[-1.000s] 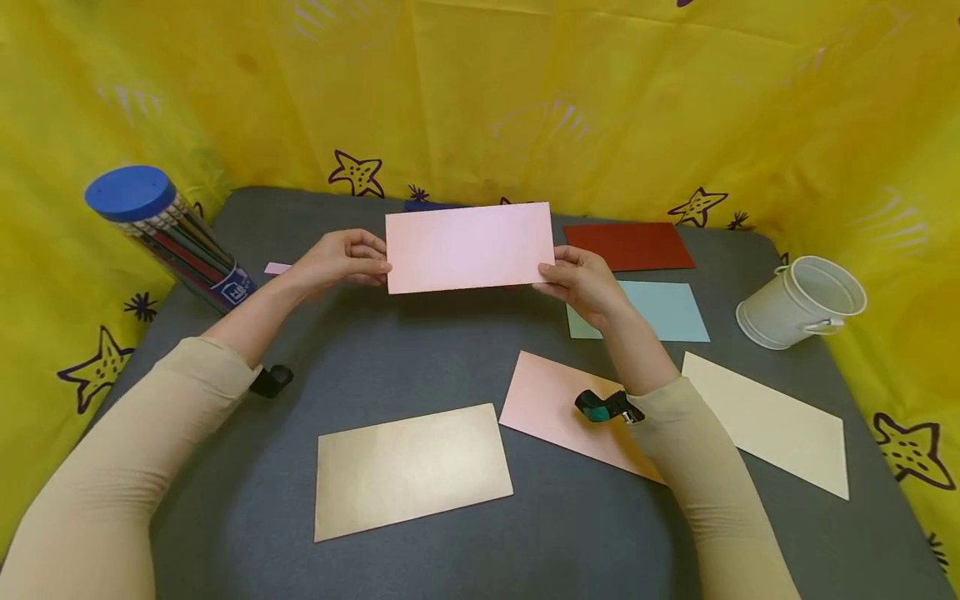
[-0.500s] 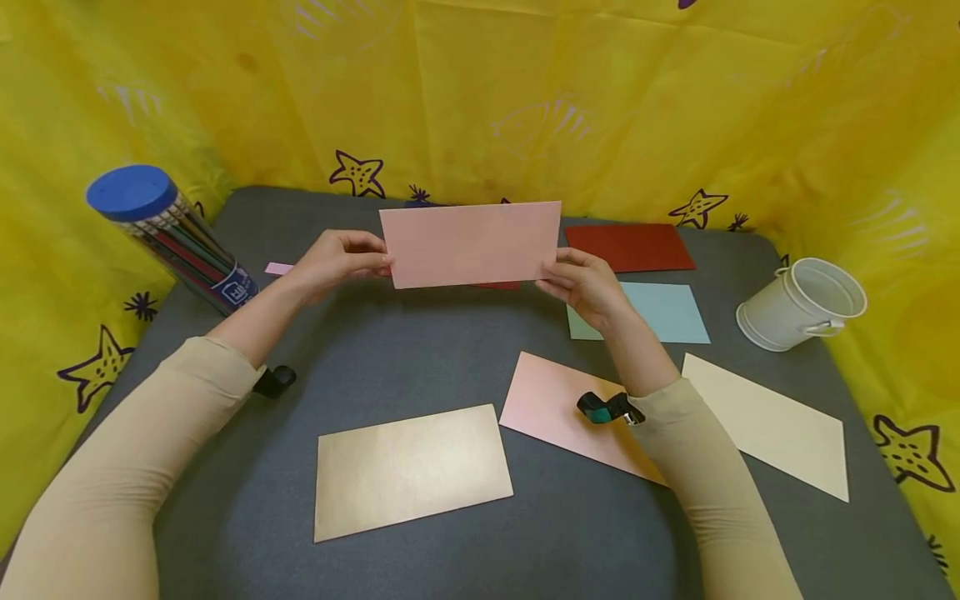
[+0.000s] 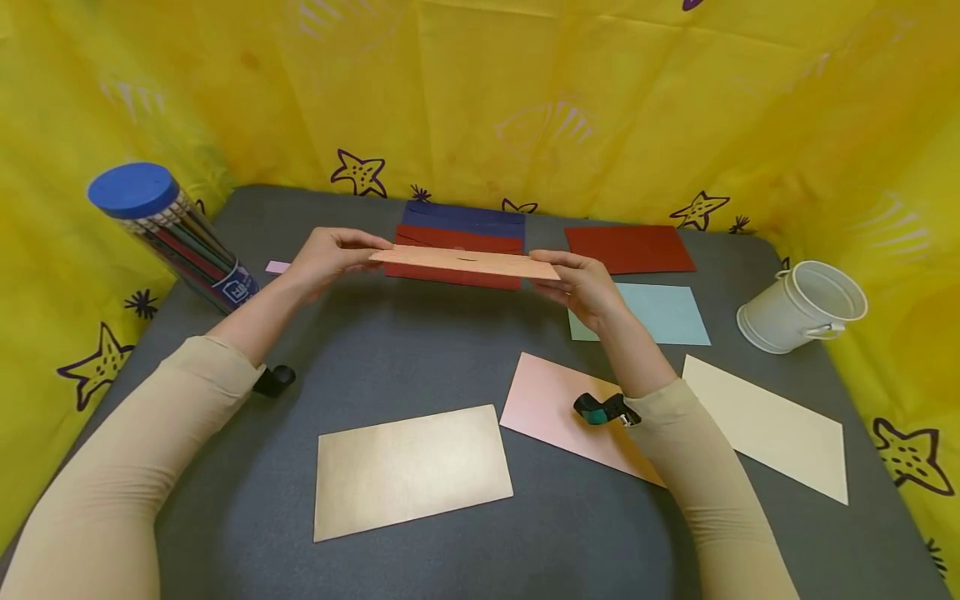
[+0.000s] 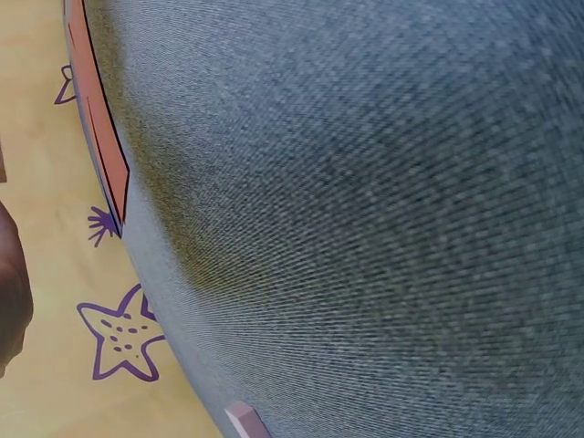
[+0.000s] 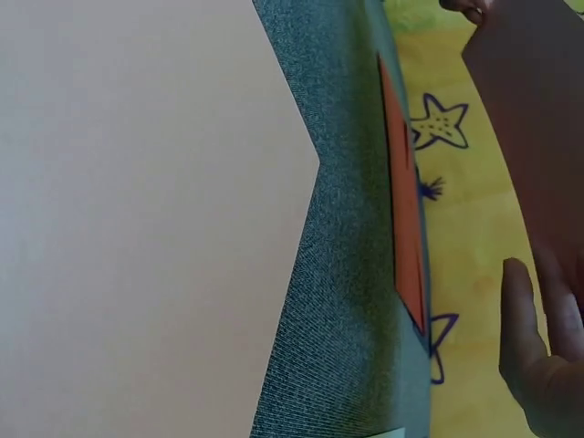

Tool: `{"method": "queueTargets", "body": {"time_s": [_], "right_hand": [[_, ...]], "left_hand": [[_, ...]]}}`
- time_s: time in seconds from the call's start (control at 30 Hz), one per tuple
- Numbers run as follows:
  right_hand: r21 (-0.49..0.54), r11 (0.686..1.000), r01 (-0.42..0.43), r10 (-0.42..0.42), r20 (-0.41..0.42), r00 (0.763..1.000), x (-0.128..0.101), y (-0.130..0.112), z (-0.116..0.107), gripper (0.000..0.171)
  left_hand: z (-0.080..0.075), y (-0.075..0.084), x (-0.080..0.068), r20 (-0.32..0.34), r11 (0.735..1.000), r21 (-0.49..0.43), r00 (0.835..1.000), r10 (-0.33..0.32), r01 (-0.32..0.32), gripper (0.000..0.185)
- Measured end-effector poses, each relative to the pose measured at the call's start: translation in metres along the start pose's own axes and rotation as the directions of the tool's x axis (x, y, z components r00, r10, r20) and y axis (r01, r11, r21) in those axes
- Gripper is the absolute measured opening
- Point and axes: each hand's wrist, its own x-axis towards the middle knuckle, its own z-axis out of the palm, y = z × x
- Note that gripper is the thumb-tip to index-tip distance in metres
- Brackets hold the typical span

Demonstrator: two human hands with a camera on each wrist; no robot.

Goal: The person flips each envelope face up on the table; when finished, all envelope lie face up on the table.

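Held up above the far middle of the table is a peach-pink envelope (image 3: pixel 465 260), tilted almost flat so that it shows as a thin strip in the head view. My left hand (image 3: pixel 333 260) pinches its left end, and my right hand (image 3: pixel 579 283) pinches the right end between thumb and fingers. In the right wrist view the envelope's shaded side (image 5: pixel 538 119) rises above my right fingers. Only part of my left hand (image 4: pixel 13 292) shows at the edge of the left wrist view. Behind the held envelope lie a red envelope (image 3: pixel 453 279) and a dark blue envelope (image 3: pixel 465 218).
A red envelope (image 3: pixel 630 250), a light blue one (image 3: pixel 663 312), a pink one (image 3: pixel 551 404), a cream one (image 3: pixel 780 429) and a gold one (image 3: pixel 412 471) lie on the grey table (image 3: pixel 360 358). A white pail (image 3: pixel 780 308) stands right, a blue-lidded pencil tub (image 3: pixel 180 237) left.
The envelope has tipped from facing me upright to nearly flat, uncovering the red and dark blue envelopes behind it. Both hands keep their grip and have barely shifted.
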Motion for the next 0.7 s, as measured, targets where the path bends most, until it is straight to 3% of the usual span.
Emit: {"method": "queueTargets", "body": {"time_s": [0.17,0.33,0.7], "right_hand": [[-0.046,0.998,-0.040,0.038,-0.036,0.999,0.003,0.001,0.004,0.037],[-0.033,0.997,-0.070,0.070,-0.001,0.998,0.005,0.002,0.007,0.040],[-0.113,0.994,-0.011,0.014,0.024,1.000,0.006,0.008,0.009,0.055]], "left_hand": [[-0.002,-0.002,0.000,0.009,0.999,0.000,0.999,-0.050,0.050,0.016],[-0.004,-0.004,0.001,0.023,0.996,-0.025,0.997,-0.080,0.081,0.017],[-0.001,-0.012,0.005,0.041,0.997,0.008,0.996,-0.081,0.081,0.039]]}}
